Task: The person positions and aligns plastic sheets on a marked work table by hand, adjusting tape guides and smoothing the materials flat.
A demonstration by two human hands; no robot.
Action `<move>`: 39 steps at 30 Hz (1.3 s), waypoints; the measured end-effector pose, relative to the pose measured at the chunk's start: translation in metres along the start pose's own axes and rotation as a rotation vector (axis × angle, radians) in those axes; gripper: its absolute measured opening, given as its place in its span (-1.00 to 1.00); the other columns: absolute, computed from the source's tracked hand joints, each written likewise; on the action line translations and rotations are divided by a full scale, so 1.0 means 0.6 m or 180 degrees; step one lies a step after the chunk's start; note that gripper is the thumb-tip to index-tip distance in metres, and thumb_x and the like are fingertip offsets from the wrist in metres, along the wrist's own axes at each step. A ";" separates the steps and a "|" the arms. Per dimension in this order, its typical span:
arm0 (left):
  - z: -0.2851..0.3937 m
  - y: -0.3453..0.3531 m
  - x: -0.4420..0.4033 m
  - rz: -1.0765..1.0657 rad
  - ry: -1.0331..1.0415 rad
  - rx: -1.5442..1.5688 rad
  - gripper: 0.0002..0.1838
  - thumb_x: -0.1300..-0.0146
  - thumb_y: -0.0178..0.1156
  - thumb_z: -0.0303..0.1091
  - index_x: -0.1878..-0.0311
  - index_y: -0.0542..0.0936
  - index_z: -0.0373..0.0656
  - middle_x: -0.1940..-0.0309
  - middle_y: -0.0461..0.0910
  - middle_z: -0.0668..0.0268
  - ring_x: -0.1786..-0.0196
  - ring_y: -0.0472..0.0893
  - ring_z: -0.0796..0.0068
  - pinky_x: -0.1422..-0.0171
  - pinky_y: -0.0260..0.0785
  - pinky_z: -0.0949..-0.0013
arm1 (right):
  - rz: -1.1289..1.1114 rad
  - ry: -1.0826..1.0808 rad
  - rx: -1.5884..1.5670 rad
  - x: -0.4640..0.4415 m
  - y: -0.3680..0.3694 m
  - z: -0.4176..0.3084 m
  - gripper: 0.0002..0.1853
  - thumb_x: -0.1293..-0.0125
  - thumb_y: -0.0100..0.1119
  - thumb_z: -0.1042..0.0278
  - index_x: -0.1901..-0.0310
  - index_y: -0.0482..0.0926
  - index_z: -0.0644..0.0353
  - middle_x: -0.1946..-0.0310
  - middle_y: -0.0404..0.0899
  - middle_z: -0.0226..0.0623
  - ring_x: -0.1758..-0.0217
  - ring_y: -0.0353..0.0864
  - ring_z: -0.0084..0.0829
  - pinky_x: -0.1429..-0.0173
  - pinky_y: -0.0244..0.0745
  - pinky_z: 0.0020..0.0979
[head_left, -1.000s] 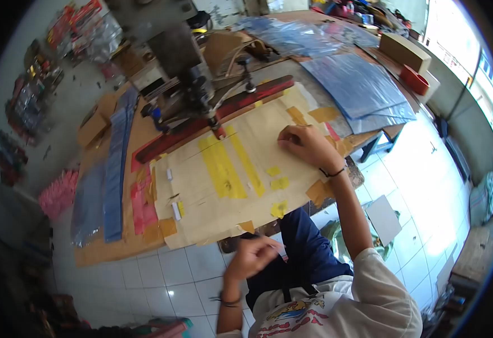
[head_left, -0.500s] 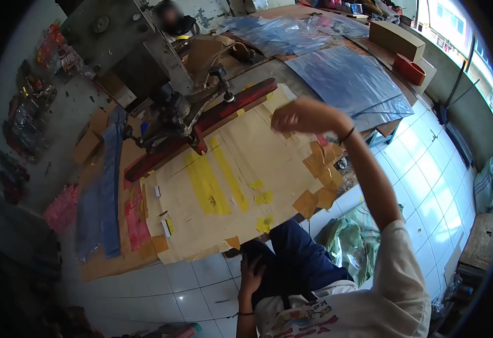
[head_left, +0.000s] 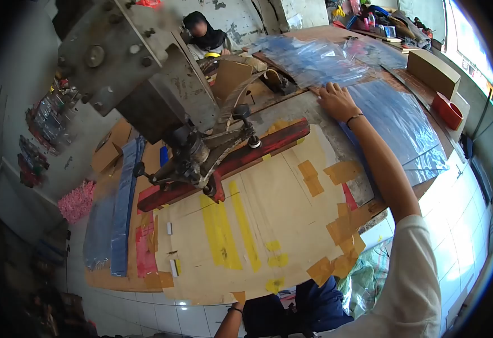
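The blue sheets (head_left: pixel 395 107) are lying right of the tan board (head_left: pixel 280 183), and none is lifting. The right hand (head_left: pixel 336 102) is touching near their far corner, fingers spreading a little. The left hand (head_left: pixel 238 305) is mostly hiding, so I cannot tell its fingers. Room is showing between the red bar (head_left: pixel 280 137) and right hand

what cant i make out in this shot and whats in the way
Left hand, head view: mostly hidden beneath the near edge of the flat beige board with yellow tape.
Right hand, head view: its own back hides whether it grips the blue plastic sheets.
Large grey metal machine, head view: top cut off by the upper picture edge.
Shiny plastic packets on the wall, head view: contents too small and blurred.
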State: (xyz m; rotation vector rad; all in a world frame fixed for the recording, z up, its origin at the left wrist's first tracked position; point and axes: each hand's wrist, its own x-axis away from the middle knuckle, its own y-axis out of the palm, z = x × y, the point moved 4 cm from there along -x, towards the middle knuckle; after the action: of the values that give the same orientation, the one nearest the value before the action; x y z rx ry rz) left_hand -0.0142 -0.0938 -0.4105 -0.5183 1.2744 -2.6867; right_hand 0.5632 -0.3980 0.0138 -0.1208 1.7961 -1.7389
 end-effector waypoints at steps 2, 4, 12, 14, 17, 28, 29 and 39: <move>0.028 -0.019 0.002 0.0013 -0.0341 -0.0058 -0.29 -0.23 0.39 0.09 -0.34 0.53 -0.13 -0.24 0.63 0.08 -0.31 0.55 -0.12 -0.39 0.39 0.06 | 0.0051 -0.0178 -0.0320 -0.006 -0.001 0.007 -0.57 -0.56 -0.03 0.15 -0.37 0.46 0.03 -0.21 0.48 -0.11 -0.39 0.40 -0.08 -0.35 0.33 0.09; 0.043 -0.026 0.003 0.0022 -0.0542 -0.0099 -0.29 -0.22 0.39 0.09 -0.34 0.53 -0.14 -0.24 0.63 0.07 -0.31 0.55 -0.13 -0.39 0.39 0.06 | 0.0146 -0.0232 -0.0543 -0.009 0.005 0.011 -0.58 -0.56 -0.03 0.17 -0.38 0.47 -0.03 -0.21 0.48 -0.14 -0.39 0.41 -0.07 -0.37 0.31 0.09; 0.082 -0.047 -0.008 0.0047 -0.0756 -0.0125 -0.28 -0.22 0.39 0.09 -0.34 0.53 -0.14 -0.25 0.62 0.04 -0.31 0.55 -0.13 -0.39 0.39 0.05 | 0.0186 -0.0161 -0.0854 -0.011 -0.059 0.075 -0.72 -0.46 0.08 0.24 -0.07 0.71 -0.03 -0.07 0.72 -0.31 -0.17 0.67 -0.15 -0.23 0.55 -0.09; 0.085 -0.052 -0.010 0.0015 -0.0725 -0.0140 -0.28 -0.22 0.39 0.09 -0.34 0.52 -0.15 -0.25 0.62 0.04 -0.31 0.55 -0.13 -0.39 0.39 0.05 | 0.0875 -0.0105 -0.1216 0.033 -0.151 0.077 -0.76 -0.43 0.15 0.22 0.01 0.74 0.03 0.08 0.79 -0.33 0.06 0.77 -0.20 -0.05 0.64 -0.18; 0.086 -0.054 -0.022 0.0096 -0.0654 -0.0133 -0.28 -0.22 0.39 0.09 -0.34 0.52 -0.15 -0.25 0.62 0.03 -0.31 0.55 -0.13 -0.39 0.39 0.05 | 0.2148 -0.0289 -0.2074 0.125 -0.332 0.043 -0.79 -0.50 0.20 0.35 -0.04 0.76 0.10 0.10 0.80 -0.31 0.14 0.78 -0.42 0.04 0.66 -0.41; 0.098 -0.068 -0.033 0.0113 -0.0620 -0.0108 -0.27 -0.21 0.40 0.08 -0.34 0.52 -0.16 -0.25 0.61 -0.01 -0.31 0.55 -0.14 -0.39 0.39 0.04 | -0.0625 -0.0287 -0.1298 0.393 -0.223 0.058 -0.52 -0.20 0.53 0.02 -0.14 0.74 -0.03 -0.17 0.63 -0.29 -0.30 0.54 -0.25 -0.44 0.42 -0.18; 0.102 -0.069 -0.034 0.0108 -0.0613 -0.0096 -0.27 -0.21 0.40 0.08 -0.34 0.52 -0.16 -0.25 0.61 -0.01 -0.31 0.55 -0.14 -0.39 0.39 0.04 | -0.0605 -0.0334 -0.1361 0.387 -0.216 0.066 -0.52 -0.17 0.55 0.04 -0.13 0.75 -0.06 -0.17 0.64 -0.30 -0.30 0.56 -0.26 -0.44 0.43 -0.17; 0.130 -0.067 0.007 0.0217 -0.0439 0.0228 -0.27 -0.21 0.40 0.08 -0.34 0.52 -0.17 -0.26 0.60 -0.04 -0.31 0.55 -0.14 -0.39 0.39 0.04 | -0.1106 -0.0643 -0.1346 0.342 -0.225 0.068 -0.64 -0.21 0.53 0.11 -0.03 0.81 -0.04 -0.02 0.69 -0.31 -0.13 0.63 -0.31 -0.26 0.53 -0.20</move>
State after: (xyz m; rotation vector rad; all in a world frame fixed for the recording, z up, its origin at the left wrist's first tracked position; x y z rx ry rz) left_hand 0.0111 -0.1260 -0.3332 -0.6271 1.1345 -2.5802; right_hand 0.3718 -0.5481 0.0667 -0.7960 2.0487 -1.4703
